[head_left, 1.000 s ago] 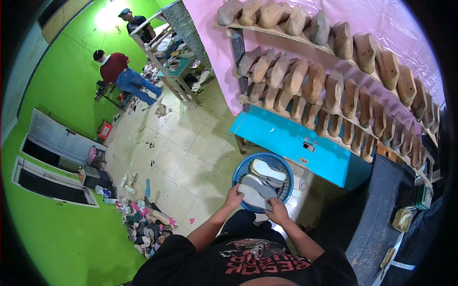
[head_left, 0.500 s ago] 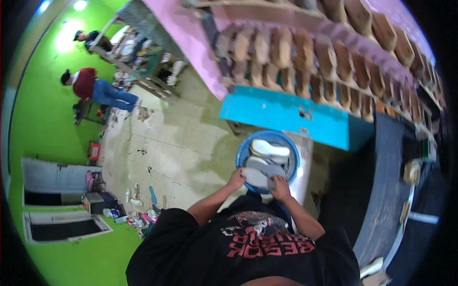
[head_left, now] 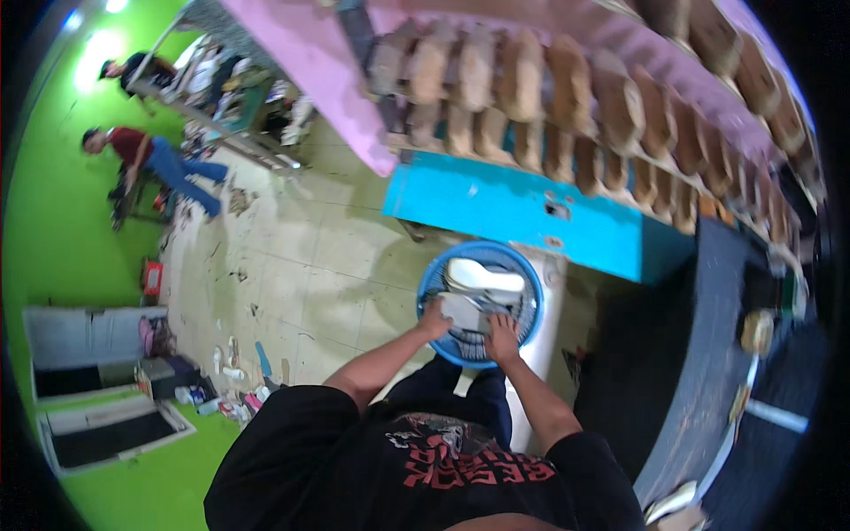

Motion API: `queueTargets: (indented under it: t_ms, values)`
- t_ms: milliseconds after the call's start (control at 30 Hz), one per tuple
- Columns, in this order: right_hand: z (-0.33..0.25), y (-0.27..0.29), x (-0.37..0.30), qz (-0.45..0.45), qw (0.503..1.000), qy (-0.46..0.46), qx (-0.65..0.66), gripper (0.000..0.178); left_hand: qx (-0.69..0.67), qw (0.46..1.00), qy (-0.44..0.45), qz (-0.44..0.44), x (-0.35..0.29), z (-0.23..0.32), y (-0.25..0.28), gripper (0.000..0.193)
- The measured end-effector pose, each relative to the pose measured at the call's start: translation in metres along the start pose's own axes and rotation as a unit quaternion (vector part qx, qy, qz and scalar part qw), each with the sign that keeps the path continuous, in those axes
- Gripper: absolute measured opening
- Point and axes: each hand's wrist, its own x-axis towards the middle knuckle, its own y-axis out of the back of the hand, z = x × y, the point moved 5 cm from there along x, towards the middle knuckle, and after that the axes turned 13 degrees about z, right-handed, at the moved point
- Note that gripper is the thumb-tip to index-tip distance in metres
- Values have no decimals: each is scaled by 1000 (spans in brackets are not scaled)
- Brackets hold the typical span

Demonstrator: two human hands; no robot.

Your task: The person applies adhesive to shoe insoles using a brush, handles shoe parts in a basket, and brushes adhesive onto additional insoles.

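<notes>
Centrally, a pale grey, flat, elongated shoe sole (head_left: pixel 463 311) lay over a round, blue plastic basket (head_left: pixel 539 301), its long axis running left to right, the right end slightly closer to the person. The left hand (head_left: pixel 433 320) was closed on its left end; the right hand (head_left: pixel 502 336) met its right end with fingers partly extended, its grip impossible to tell. Neither was clearly nearer. Just beyond, stacked white soles (head_left: pixel 485 278) rested inside the basket.
</notes>
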Motion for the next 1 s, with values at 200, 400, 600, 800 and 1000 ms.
queueTargets:
  t_ms: [200, 400, 600, 800, 1000]
  values:
    - [24, -40, -12, -95, 988, 69, -100, 58, 47, 983, 88, -156, 5, -23, -43, 86]
    - [26, -27, -8, -116, 986, 72, -97, 62, -32, 999, 14, -2, -20, -28, -22, 82]
    - [-8, 87, 14, -44, 984, 75, 156, 50, -226, 973, 29, 25, -92, -46, 11, 64]
    - [-94, 365, 39, 156, 902, 202, 349, 20, -126, 990, 63, 14, -171, -121, -12, 62]
    - [-163, 610, -41, 467, 616, 530, 348, 44, -36, 991, 127, -33, -252, -139, -25, 67]
